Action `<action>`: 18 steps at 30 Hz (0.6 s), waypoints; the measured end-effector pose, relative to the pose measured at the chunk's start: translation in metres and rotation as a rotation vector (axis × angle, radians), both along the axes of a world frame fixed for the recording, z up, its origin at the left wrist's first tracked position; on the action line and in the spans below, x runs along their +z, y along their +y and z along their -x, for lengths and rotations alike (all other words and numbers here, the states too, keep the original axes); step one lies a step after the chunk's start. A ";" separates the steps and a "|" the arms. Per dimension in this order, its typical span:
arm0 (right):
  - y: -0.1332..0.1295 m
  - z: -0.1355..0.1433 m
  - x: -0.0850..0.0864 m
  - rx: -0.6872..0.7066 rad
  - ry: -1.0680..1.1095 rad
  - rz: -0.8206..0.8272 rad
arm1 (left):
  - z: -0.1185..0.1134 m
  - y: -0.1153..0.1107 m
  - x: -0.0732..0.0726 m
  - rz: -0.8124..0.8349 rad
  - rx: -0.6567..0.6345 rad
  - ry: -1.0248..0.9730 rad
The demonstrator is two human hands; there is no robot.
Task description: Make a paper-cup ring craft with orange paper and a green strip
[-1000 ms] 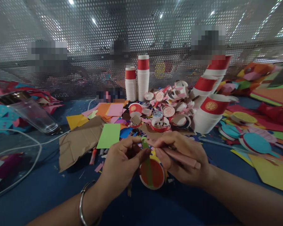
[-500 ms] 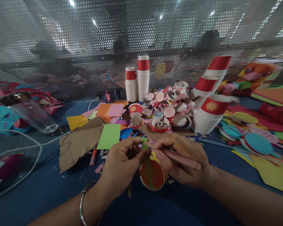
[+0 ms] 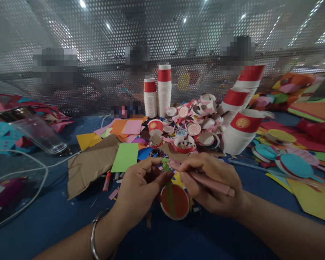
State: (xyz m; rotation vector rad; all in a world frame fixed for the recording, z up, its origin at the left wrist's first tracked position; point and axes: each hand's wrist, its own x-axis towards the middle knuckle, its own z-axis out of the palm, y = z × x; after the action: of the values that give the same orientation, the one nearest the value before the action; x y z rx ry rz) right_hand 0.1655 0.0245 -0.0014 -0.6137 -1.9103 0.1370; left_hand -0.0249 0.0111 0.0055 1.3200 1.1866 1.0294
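My left hand (image 3: 142, 184) is closed, with thumb and fingers pinching a green paper strip (image 3: 165, 167). This strip runs down across a round orange piece with a white rim (image 3: 181, 202), which looks like a cut-off cup bottom. In my right hand (image 3: 213, 184) a pink pen (image 3: 213, 183) is gripped like a writing tool. Its tip is close to the upper end of the strip, where a small dark curved mark shows. Whether the tip touches the paper I cannot tell.
Cut cup pieces (image 3: 193, 129) lie heaped beyond my hands, between stacks of red-and-white paper cups (image 3: 164, 90). Cardboard (image 3: 90, 162) and a green paper sheet (image 3: 126, 157) lie to the left, near a clear bottle (image 3: 40, 133) and white cable. Blue-topped round pieces (image 3: 295, 165) lie right.
My right hand and the pen have shifted slightly right, the pen tip drawing back from the strip. A dark curved mark now shows on the strip's end. My left hand stays put.
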 end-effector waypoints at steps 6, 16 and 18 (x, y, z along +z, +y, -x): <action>0.001 -0.001 0.001 -0.007 -0.003 0.004 | 0.001 0.001 0.000 -0.008 0.004 0.005; 0.002 -0.001 0.001 -0.011 0.008 0.020 | 0.001 -0.001 -0.004 0.033 0.011 0.005; 0.002 -0.001 0.001 -0.005 0.007 0.021 | 0.001 0.000 -0.004 0.035 0.015 0.009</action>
State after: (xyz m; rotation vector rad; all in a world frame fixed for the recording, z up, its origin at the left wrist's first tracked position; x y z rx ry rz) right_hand 0.1662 0.0269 -0.0001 -0.6311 -1.9023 0.1566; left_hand -0.0258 0.0111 0.0014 1.2910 1.2175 1.0099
